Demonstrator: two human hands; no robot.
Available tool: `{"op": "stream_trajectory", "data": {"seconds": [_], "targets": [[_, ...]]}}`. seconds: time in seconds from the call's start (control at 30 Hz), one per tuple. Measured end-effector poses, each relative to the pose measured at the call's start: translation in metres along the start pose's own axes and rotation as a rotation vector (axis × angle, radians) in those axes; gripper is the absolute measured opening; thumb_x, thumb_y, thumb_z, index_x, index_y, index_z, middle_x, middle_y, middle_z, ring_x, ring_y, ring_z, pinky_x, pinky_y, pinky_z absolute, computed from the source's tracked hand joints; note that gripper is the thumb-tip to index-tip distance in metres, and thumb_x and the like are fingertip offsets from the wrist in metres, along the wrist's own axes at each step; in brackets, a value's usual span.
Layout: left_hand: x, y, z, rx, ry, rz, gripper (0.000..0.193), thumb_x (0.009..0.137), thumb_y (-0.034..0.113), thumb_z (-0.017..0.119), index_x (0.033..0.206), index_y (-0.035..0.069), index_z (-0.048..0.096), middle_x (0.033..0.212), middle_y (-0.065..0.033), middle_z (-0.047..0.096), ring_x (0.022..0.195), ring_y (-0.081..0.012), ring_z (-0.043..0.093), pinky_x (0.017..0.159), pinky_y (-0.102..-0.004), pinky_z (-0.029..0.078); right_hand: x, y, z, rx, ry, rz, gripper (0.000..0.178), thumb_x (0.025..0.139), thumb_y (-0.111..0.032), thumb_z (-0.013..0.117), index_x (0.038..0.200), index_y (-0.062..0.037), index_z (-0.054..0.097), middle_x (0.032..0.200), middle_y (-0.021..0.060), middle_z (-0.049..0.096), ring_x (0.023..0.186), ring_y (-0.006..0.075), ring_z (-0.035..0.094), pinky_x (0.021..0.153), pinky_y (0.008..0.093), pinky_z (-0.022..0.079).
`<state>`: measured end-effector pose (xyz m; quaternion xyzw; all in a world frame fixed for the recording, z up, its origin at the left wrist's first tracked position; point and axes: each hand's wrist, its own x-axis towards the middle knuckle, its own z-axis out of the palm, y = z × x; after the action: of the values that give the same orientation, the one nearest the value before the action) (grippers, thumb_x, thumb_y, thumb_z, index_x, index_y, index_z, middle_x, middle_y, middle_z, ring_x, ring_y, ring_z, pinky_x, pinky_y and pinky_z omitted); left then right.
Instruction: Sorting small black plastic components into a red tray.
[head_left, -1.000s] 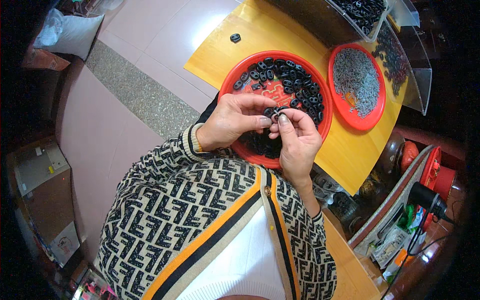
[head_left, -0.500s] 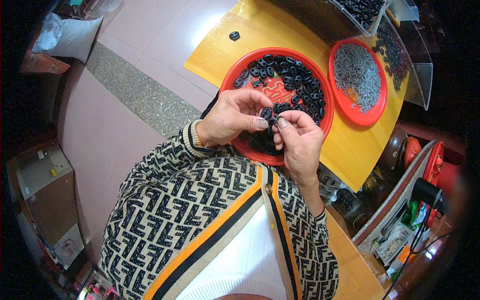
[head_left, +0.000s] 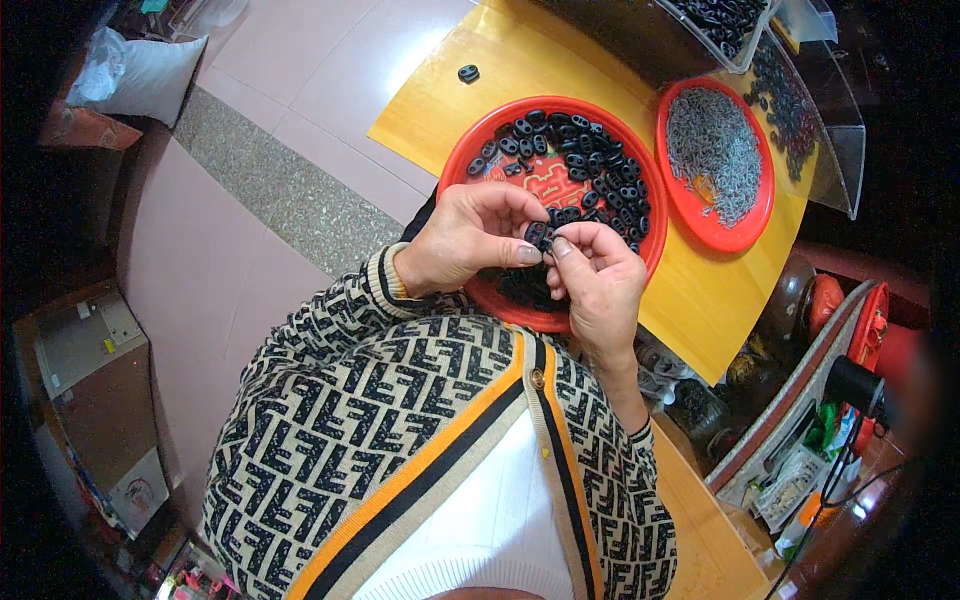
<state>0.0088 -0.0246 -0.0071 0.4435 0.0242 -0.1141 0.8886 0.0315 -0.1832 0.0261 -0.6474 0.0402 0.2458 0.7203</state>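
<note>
Over a round red tray (head_left: 655, 185), both hands meet fingertip to fingertip. Between thumb and forefinger, my left hand (head_left: 462, 240) pinches a black oval two-hole cord lock (head_left: 537, 233). My right hand (head_left: 603, 282) is closed in a pinch right beside that cord lock; what its fingertips hold is too small and hidden to name. Many loose black cord locks (head_left: 612, 185) lie in the tray around and below my fingers. Some of the tray's patterned bottom (head_left: 550, 180) shows among them.
To the right, an oval red plate (head_left: 738, 238) holds a heap of small silvery metal springs (head_left: 712, 140). A lone black cord lock (head_left: 468, 73) lies on the yellow tabletop (head_left: 420, 115). Clear plastic bins (head_left: 845, 165) with small black parts stand at the far right.
My fingertips have drawn slightly closer together, and the cord lock in my left hand has shifted a little toward my right fingers. Everything else stays put.
</note>
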Motion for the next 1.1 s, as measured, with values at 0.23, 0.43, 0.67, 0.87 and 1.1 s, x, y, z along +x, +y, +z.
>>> {"op": "stream_trajectory", "data": {"seconds": [0.23,0.43,0.67,0.87,1.1], "targets": [[-0.001,-0.003,0.000,0.059,-0.031,0.031,0.030,0.071,-0.005,0.066,0.098,-0.002,0.055,0.085,-0.0016,0.056,0.077,-0.0071,0.053,0.070,-0.0197,0.045,0.001,0.000,0.001,-0.026,-0.027,-0.010,0.008,0.080,-0.004,0.057,0.086,0.0007,0.056,0.065,-0.0018,0.054,0.052,0.0017,0.046,0.044,0.0150,0.036],[-0.001,0.002,0.001,0.035,-0.067,-0.038,0.030,0.075,-0.002,0.063,0.103,-0.003,0.054,0.084,-0.0029,0.056,0.075,-0.0068,0.053,0.065,-0.0182,0.046,0.001,-0.003,-0.001,-0.030,-0.033,-0.008,0.009,0.080,-0.006,0.057,0.086,0.0007,0.056,0.064,-0.0026,0.053,0.051,0.0012,0.046,0.044,0.0147,0.036],[-0.002,0.008,0.002,0.201,-0.057,-0.067,0.030,0.077,0.000,0.061,0.106,-0.003,0.053,0.082,-0.0022,0.057,0.070,-0.0058,0.054,0.059,-0.0170,0.045,0.001,-0.004,-0.001,-0.028,-0.032,0.022,0.010,0.080,-0.006,0.058,0.087,0.0010,0.057,0.065,-0.0018,0.054,0.052,0.0017,0.047,0.044,0.0148,0.036],[-0.002,0.004,0.002,0.154,-0.055,0.007,0.027,0.077,-0.002,0.060,0.104,-0.003,0.055,0.086,-0.0035,0.058,0.078,-0.0086,0.055,0.067,-0.0198,0.046,0.009,-0.001,-0.012,0.069,-0.146,0.034,0.014,0.080,-0.005,0.059,0.091,0.0025,0.057,0.070,0.0030,0.059,0.054,0.0052,0.053,0.046,0.0160,0.042],[0.001,0.005,0.004,0.369,-0.127,0.246,0.023,0.075,0.000,0.062,0.097,-0.003,0.057,0.082,-0.0030,0.057,0.080,-0.0102,0.055,0.069,-0.0220,0.045,0.017,0.004,-0.025,0.347,-0.408,0.116,0.020,0.080,-0.007,0.060,0.095,0.0057,0.057,0.074,0.0088,0.061,0.056,0.0101,0.056,0.047,0.0185,0.046]]}}
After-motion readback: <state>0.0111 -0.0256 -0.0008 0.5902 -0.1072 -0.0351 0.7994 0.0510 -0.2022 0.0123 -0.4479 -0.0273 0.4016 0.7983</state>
